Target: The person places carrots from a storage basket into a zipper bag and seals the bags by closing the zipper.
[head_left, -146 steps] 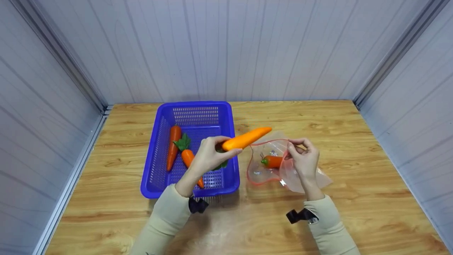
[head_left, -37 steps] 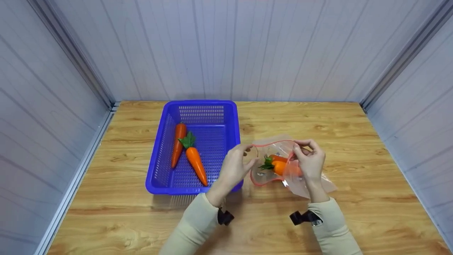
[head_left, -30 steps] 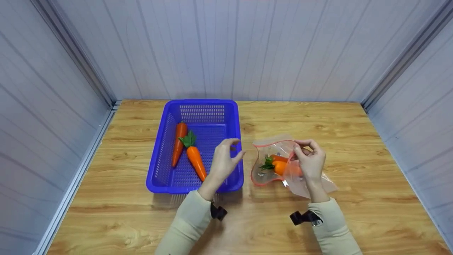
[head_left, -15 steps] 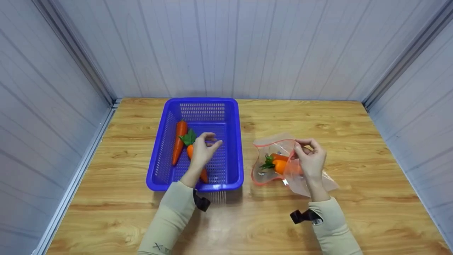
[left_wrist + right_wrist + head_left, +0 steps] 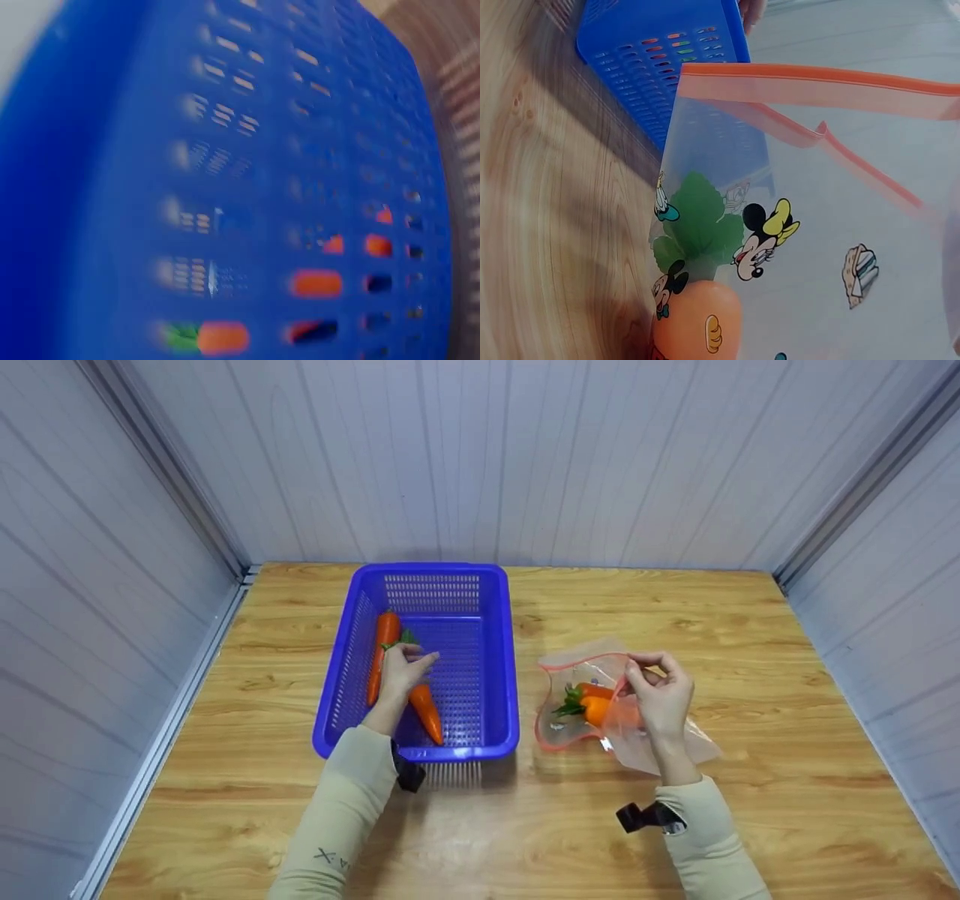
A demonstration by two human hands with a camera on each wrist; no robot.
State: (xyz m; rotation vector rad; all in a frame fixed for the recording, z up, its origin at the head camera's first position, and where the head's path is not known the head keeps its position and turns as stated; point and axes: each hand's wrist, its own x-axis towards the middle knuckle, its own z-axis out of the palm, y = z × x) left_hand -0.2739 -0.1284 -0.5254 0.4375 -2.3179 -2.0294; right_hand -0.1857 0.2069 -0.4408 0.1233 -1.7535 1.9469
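My left hand (image 5: pixel 399 675) reaches into the blue basket (image 5: pixel 513 675), its loosely curved fingers over the upper part of a leafy orange carrot (image 5: pixel 426 714). I see no grip on that carrot, whose top the hand partly hides. A darker orange carrot (image 5: pixel 387 631) lies beside it along the left wall. With thumb and fingers, my right hand (image 5: pixel 664 694) pinches the red-edged mouth of a clear zip bag (image 5: pixel 551 739) and keeps it spread. Inside the bag lie an orange carrot (image 5: pixel 596 709) with green leaves and a redder one (image 5: pixel 592 690) behind it.
The basket stands left of the bag on the wood-grain table (image 5: pixel 757 675). In the left wrist view, its slotted wall (image 5: pixel 247 172) fills most of the picture. Pale panels (image 5: pixel 480 457) enclose the table at the back and both sides.
The left hand first put an orange carrot into the bag, then moved left, back over the basket to the leafy carrot there. My right hand has kept its hold on the bag.
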